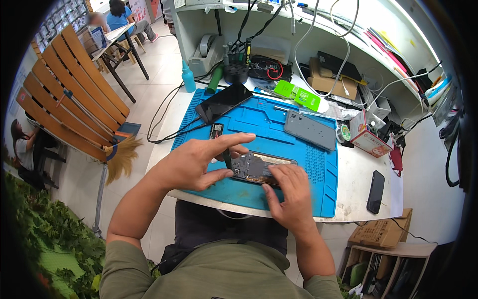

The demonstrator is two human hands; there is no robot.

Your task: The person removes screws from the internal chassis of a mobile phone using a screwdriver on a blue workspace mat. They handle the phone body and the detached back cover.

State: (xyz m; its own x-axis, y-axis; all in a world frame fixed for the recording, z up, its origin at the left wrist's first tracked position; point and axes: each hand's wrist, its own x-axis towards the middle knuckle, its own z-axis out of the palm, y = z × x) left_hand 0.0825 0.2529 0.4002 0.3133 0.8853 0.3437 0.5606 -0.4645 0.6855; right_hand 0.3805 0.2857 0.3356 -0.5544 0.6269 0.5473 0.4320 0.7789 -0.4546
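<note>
On the white desk [354, 192] lies one blue mat [271, 143], station for what appears to be tool work inside one opened phone [259, 168], the next move calling for steadiness. Phone lies flat between: right hand [294, 194], fingers touching its right half, pinch not determinable; left hand [194, 162], fingers closed on one slim dark tool [227, 158] at its left end.

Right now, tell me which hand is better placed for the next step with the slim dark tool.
Probably the left hand: it appears to pinch the slim dark tool at the left end of the opened smartphone, while the right hand is farther right, at the other end.
</note>
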